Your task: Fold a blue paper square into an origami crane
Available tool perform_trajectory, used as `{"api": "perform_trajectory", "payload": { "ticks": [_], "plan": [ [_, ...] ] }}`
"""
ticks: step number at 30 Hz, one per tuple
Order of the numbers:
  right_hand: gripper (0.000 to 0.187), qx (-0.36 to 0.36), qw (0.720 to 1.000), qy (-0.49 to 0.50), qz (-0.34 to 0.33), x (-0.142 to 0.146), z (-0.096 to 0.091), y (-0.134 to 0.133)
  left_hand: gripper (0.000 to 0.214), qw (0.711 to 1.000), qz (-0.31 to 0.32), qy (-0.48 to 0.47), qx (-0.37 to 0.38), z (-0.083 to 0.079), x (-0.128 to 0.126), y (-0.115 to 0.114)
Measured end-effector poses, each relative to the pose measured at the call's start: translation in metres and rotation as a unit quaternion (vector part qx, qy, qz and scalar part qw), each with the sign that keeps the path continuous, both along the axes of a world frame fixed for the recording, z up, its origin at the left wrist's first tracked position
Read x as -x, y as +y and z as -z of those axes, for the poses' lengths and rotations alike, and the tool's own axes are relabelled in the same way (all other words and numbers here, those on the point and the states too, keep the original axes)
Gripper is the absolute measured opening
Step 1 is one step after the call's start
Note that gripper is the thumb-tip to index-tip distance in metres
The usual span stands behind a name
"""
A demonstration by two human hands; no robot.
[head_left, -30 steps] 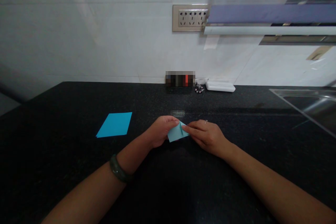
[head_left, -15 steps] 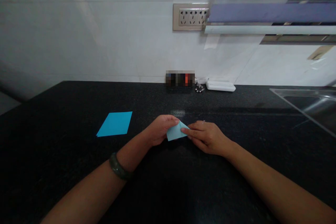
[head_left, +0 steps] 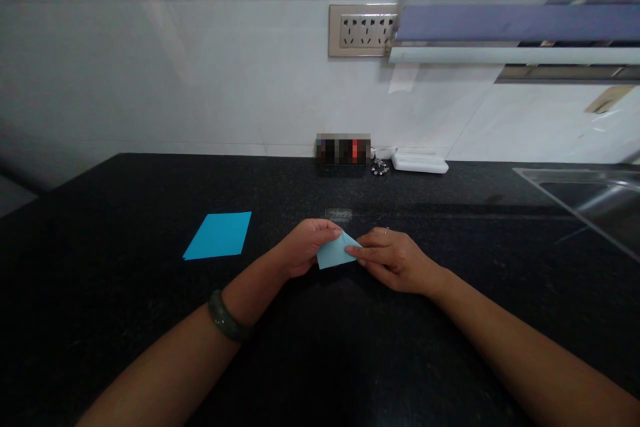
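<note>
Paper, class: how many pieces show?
2: pale folded paper in the left hand and right hand; blue sheet on the counter, to the left. More may hide underneath.

A pale blue folded paper [head_left: 330, 256] is held above or on the black worktop [head_left: 300, 360]. The left hand [head_left: 309, 247] pinches its left side, thumb on top; the right hand [head_left: 393, 259] grips its right corner, index fingertip lying on it. Left of the folded paper lies bright blue paper [head_left: 220, 235]; beyond it, a white oblong object [head_left: 420, 161]; far right of it, a sink [head_left: 560, 204].
</note>
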State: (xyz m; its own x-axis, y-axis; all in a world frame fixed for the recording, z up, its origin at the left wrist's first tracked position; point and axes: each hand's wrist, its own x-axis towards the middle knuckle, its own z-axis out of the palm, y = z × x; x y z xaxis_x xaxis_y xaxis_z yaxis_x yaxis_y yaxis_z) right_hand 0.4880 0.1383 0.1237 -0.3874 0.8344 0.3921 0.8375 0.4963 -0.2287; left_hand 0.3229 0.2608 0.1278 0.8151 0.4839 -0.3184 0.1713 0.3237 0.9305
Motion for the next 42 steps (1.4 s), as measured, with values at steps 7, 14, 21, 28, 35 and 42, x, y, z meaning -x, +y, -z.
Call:
{"api": "perform_trajectory", "payload": {
  "ticks": [7,14,21,28,35,42],
  "plan": [
    [0.032,0.005,1.0,0.003,0.0,0.001,-0.001,0.001,0.016,1.0,0.002,-0.004,0.006,0.001,0.0,0.001],
    [0.027,0.001,0.996,0.091,0.014,0.003,0.004,0.003,0.02,0.999,0.014,-0.02,0.033,0.0,0.001,0.001],
    [0.014,0.036,0.967,0.238,0.084,0.014,0.006,0.006,0.023,0.999,0.007,-0.017,-0.033,-0.002,-0.001,-0.002],
    [0.023,0.21,0.85,0.451,0.174,0.017,0.006,0.011,0.028,0.998,0.007,-0.029,-0.061,-0.001,-0.001,-0.004],
    [0.028,0.347,0.794,0.48,0.136,0.013,-0.001,0.01,0.027,0.998,-0.01,-0.023,-0.065,-0.002,-0.003,-0.005],
    [0.023,0.333,0.78,0.509,0.144,0.014,0.001,0.012,0.028,0.999,-0.007,0.001,-0.045,-0.002,-0.003,-0.008]
  ]
}}
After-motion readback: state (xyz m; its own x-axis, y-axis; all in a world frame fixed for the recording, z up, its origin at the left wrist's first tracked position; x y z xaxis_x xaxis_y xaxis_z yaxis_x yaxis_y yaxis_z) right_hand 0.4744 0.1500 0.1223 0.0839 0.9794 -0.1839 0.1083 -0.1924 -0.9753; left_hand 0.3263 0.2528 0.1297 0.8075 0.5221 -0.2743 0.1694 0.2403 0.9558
